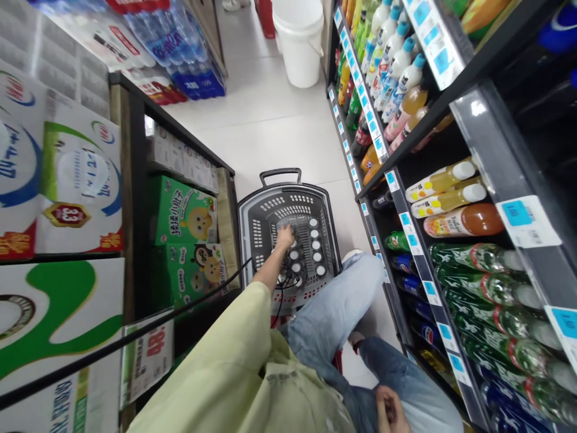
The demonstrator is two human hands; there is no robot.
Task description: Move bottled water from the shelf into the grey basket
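Observation:
A grey plastic shopping basket (252, 222) stands on the floor in front of my knees. Several dark bottles with white caps (315, 245) stand upright inside it. My left hand (285, 236) reaches down into the basket, its fingers closed round the top of one bottle in the left row. My right hand (390, 412) rests on my right thigh at the bottom edge of the view. Its fingers are curled in and nothing shows in them.
Drink shelves (451, 252) full of lying and standing bottles run along the right. On the left stands a black rack with green cartons (183, 216) and stacked milk boxes (67, 180). A white bucket (300, 42) and packs of water (180, 48) stand farther down the tiled aisle.

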